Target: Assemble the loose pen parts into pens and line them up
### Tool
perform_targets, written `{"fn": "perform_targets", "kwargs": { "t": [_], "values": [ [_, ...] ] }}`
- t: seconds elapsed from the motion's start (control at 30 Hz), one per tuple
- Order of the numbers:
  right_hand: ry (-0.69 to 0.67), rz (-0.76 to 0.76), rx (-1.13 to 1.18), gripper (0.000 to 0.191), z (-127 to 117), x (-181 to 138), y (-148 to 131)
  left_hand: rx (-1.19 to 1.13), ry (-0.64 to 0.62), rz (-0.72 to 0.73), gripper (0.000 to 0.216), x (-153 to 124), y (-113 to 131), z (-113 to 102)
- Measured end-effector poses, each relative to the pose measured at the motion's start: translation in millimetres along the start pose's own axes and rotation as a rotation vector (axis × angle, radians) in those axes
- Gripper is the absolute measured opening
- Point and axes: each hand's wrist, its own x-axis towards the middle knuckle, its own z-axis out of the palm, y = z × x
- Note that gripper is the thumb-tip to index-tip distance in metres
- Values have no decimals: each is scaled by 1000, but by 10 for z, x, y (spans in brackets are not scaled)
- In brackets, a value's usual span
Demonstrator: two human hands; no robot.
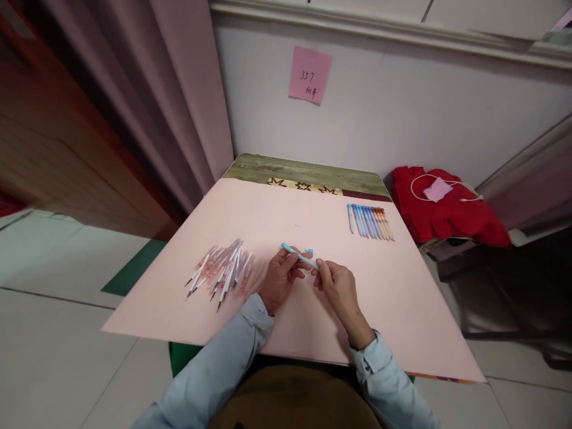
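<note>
Pinching light-blue pen (298, 256): left hand (280, 280), right hand (337, 285), both grips closed.

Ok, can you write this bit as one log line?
left hand: holds pen | right hand: holds pen | cap: on sheet

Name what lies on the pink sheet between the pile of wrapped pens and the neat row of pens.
In the head view, both hands, left and right, holding a light-blue pen, with a small blue cap beside.

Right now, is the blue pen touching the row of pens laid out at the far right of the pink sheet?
Apart. The head view shows the blue pen held in the left hand and right hand, with bare pink sheet between it and the row of pens.
</note>
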Motion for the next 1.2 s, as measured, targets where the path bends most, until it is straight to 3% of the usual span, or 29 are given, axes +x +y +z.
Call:
{"fn": "perform_targets", "kwargs": {
  "t": [0.13, 0.27, 0.4, 0.67, 0.87, 1.03, 1.2],
  "values": [
    [-108, 61, 78, 58, 3, 25, 26, 4, 0, 26, 27, -17, 12, 16],
    [-17, 4, -40, 36, -23, -15, 29, 34, 0, 70, 22, -10, 28, 10],
    [13, 0, 43, 27, -17, -48, 52, 72, -15, 74, 20, 4, 26, 1],
    [-152, 128, 297, 59, 33, 5, 112, 38, -17, 27, 24, -9, 9, -6],
    [-30, 34, 187, 41, 21, -53, 178, 113, -9, 77, 22, -19, 27, 4],
    [-87, 64, 284, 35, 14, -91, 173, 108, -13, 58, 25, -23, 37, 17],
    [-38, 32, 94, 30, -104, -77, 185, 11, 69, 89, 19, 16, 24, 7]
  ]
}}
